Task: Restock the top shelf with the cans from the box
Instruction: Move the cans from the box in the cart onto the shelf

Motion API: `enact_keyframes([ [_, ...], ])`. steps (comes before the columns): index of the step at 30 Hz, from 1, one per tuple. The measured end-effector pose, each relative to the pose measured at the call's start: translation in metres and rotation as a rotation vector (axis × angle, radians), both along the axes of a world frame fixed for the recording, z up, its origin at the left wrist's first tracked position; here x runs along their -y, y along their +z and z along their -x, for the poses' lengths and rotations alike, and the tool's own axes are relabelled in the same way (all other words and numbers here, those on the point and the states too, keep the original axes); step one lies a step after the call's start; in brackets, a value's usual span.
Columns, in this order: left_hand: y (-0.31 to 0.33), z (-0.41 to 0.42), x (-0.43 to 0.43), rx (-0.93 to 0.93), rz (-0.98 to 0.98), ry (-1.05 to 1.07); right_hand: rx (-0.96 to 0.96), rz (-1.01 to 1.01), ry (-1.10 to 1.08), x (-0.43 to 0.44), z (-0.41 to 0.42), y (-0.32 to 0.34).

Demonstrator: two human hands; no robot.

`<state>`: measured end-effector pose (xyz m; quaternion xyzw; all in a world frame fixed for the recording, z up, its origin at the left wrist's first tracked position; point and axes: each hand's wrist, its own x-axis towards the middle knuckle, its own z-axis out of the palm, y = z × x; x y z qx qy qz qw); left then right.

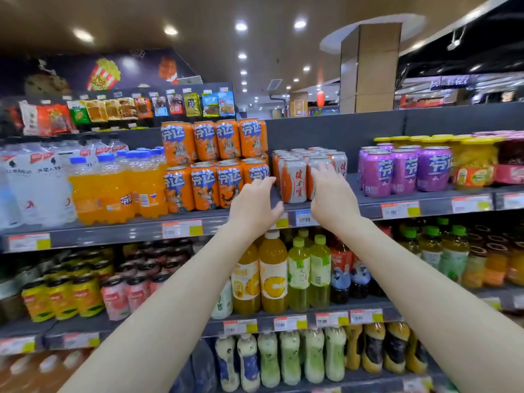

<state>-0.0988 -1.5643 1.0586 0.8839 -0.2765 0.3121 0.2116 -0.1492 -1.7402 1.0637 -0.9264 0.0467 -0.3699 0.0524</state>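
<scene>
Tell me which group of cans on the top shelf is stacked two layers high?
The orange cans, left of the hands. They stand in two layers, one row on top of another. The white-and-orange cans at the hands and the purple cans to the right stand one layer high.

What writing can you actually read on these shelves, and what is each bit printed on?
"芬达": orange cans, purple cans and orange bottles.
"健力宝": white-and-orange cans at the right hand; the left hand is beside them.
"POP": popcorn picture on the wall.
Shelf price tags, snack packets and lower bottle labels: too blurred to read.
</scene>
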Motion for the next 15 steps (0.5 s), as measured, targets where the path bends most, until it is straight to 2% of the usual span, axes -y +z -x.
enact_keyframes([
  [6,-0.008,0.033,-0.050,0.017,-0.127,0.006,-0.189,-0.157,0.074,-0.050,0.035,-0.010],
  [12,-0.036,0.076,-0.127,-0.041,-0.218,0.069,-0.306,-0.141,0.117,-0.123,0.079,-0.035],
  [15,-0.068,0.106,-0.178,-0.132,-0.265,0.102,-0.417,-0.158,0.142,-0.170,0.105,-0.065],
])
